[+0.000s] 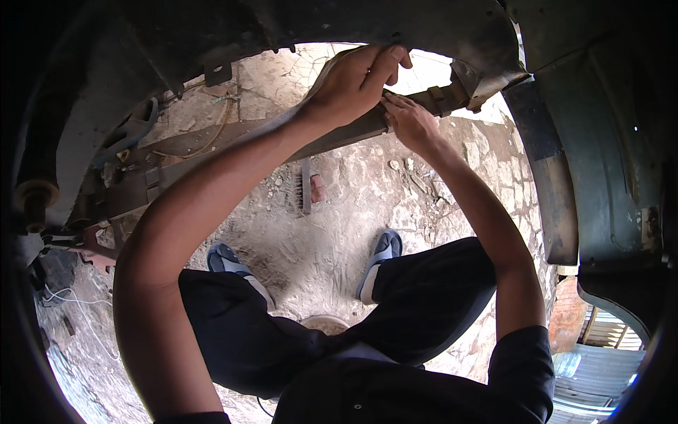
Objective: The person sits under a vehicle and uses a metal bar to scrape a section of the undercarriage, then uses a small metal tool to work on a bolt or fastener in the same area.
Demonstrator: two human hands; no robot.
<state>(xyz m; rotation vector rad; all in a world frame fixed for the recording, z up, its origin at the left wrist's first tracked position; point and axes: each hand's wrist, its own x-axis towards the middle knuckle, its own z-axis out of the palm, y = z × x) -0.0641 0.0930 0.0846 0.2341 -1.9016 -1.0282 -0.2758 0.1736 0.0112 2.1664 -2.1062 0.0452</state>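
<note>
My left hand (353,83) is raised at the lower edge of a dark metal vehicle panel (282,25). Its fingers are curled in, and whatever they may hold is hidden. Just right of it and a little lower, my right hand (413,126) rests its outstretched fingertips against a brown metal beam (346,133) that runs slantwise under the panel. No tool shows in the right hand. A torn-looking bracket (487,86) stands at the beam's right end.
On the dusty ground lie a wire brush (306,187) and a reddish block (318,189), ahead of my sandalled feet. Dark curved bodywork (607,155) rises on the right. A white cable (81,302) trails at the lower left; corrugated sheets (586,378) show lower right.
</note>
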